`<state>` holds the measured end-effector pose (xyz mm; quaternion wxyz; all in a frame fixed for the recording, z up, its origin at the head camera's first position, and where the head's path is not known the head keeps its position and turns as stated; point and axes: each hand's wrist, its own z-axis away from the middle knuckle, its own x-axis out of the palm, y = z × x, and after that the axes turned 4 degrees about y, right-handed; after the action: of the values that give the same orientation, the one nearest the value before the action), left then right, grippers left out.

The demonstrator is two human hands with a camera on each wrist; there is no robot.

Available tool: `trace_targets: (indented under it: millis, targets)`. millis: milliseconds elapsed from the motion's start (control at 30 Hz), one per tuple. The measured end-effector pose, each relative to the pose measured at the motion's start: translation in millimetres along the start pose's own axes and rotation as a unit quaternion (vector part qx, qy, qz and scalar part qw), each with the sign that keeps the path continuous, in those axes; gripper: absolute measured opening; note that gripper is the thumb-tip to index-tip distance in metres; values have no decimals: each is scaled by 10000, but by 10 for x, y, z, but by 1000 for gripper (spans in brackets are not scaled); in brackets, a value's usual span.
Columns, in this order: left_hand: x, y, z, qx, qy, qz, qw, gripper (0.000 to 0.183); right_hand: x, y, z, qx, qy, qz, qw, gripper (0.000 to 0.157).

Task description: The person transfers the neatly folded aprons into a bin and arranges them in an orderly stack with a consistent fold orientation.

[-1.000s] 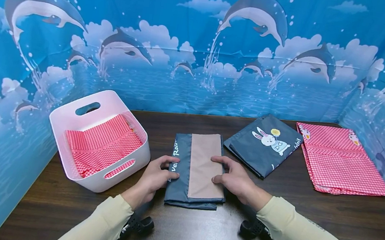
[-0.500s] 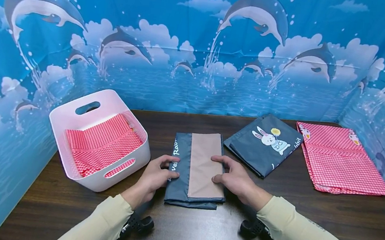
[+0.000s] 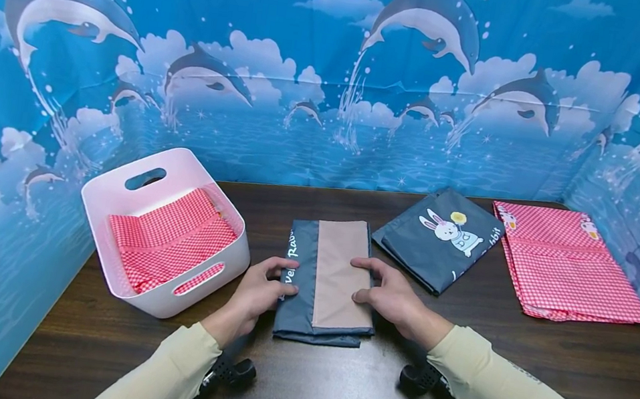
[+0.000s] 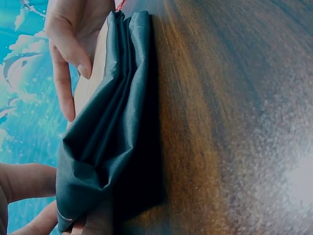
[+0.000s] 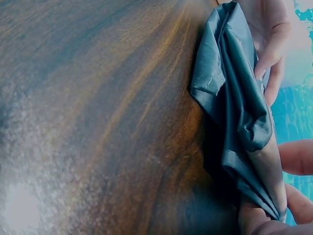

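A folded dark-grey cloth [image 3: 295, 314] with a beige panel and white lettering lies on the table in the middle of the head view. My left hand [image 3: 259, 289] grips its left edge, thumb and forefinger on top, other fingertips tucked under the side. At the opposite edge, my right hand [image 3: 394, 300] holds it the same way, its thumb and forefinger on the beige panel. In the left wrist view, the near end of the cloth [image 4: 105, 142] shows several loose layers. The right wrist view shows this layered end [image 5: 234, 98] with fingers at both sides.
A white basket [image 3: 185, 303] with a red checked cloth [image 3: 176, 234] inside stands on the left. Behind my right hand lie a folded dark cloth with a rabbit print [image 3: 416, 252] and a folded red checked cloth [image 3: 577, 274]. A dolphin-print curtain [image 3: 277, 153] borders the table.
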<state>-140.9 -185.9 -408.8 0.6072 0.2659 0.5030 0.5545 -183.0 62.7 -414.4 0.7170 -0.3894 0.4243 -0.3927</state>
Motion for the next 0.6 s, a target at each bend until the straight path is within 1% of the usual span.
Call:
trace_targets:
  millis: [300, 600]
  targets:
    - [-2, -21, -5, 12, 43, -147, 9999, 43, 2, 12, -9, 68, -18, -71, 10000, 65]
    - [4, -29, -17, 57, -34, -242, 9997, 42, -4, 42, -4, 98, -61, -135, 9998, 65]
